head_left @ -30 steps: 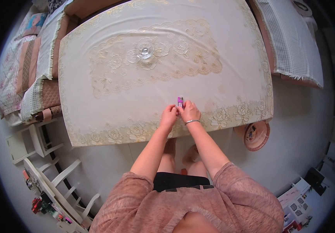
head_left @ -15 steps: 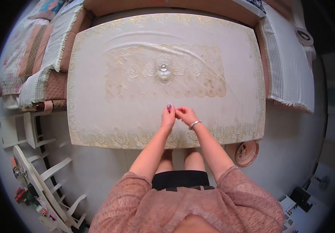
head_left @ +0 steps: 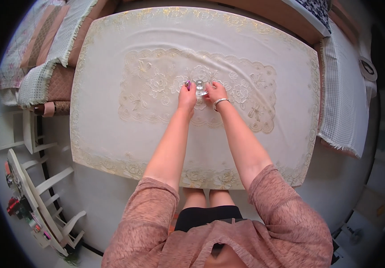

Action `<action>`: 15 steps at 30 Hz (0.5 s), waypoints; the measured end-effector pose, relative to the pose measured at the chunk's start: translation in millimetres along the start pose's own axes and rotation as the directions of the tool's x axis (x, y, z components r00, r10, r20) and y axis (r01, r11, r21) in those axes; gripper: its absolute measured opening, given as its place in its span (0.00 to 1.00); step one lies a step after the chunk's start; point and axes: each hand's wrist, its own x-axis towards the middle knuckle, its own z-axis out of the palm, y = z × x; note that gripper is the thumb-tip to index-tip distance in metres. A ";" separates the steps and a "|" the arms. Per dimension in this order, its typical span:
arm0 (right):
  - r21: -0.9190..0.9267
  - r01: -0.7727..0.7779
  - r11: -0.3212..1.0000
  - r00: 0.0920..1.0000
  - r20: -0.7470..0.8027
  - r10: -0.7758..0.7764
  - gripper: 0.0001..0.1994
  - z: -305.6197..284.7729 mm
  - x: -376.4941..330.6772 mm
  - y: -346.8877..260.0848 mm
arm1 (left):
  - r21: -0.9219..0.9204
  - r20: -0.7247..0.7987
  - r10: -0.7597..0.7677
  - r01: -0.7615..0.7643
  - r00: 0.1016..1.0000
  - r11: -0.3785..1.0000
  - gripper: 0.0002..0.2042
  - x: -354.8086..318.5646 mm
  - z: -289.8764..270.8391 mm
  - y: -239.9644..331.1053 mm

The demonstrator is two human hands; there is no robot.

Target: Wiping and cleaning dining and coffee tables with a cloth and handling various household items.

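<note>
A clear lidded glass jar [head_left: 200,87] with a round knob stands upright on the lace-patterned middle of the cream tablecloth [head_left: 156,138]. My left hand [head_left: 186,97] is at its left side, with the fingers closed in against the glass. A small shiny purple thing [head_left: 188,84] shows at the tip of this hand; its kind is too small to make out. My right hand [head_left: 217,93], with a silver bracelet [head_left: 219,102] at the wrist, curls its fingers against the jar's right side. Both hands hide parts of the jar's base.
Cloth-covered seats stand left and right of the table, the right one under a white fringed cover [head_left: 344,94]. At the lower left are white chairs [head_left: 56,181] and a white-edged side table [head_left: 31,196] with small coloured items on it.
Both hands have reached forward from near the table's front edge to the glass jar, moving apart to either side of it. The view has shifted, and the jar keeps its place on the lace.
</note>
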 end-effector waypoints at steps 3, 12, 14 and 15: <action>-0.200 0.145 0.969 0.989 0.014 -0.145 0.15 -20.0 14.8 16.1 | 0.033 -0.014 0.106 -0.105 0.994 0.994 0.08 -0.5 19.3 -7.1; -0.016 0.030 0.999 0.941 0.338 -0.023 0.14 -52.6 -185.4 38.3 | -0.307 -0.068 -0.162 0.134 0.984 0.942 0.10 -180.4 -43.8 -39.3; -0.086 0.024 0.996 0.906 0.422 0.015 0.13 -70.4 -225.8 53.9 | -0.349 -0.063 -0.280 0.241 0.958 0.905 0.10 -234.2 -55.2 -46.3; -0.090 -0.012 0.996 0.876 0.479 0.054 0.12 -74.3 -248.5 55.6 | -0.391 -0.026 -0.261 0.230 0.965 0.891 0.10 -258.6 -65.9 -57.7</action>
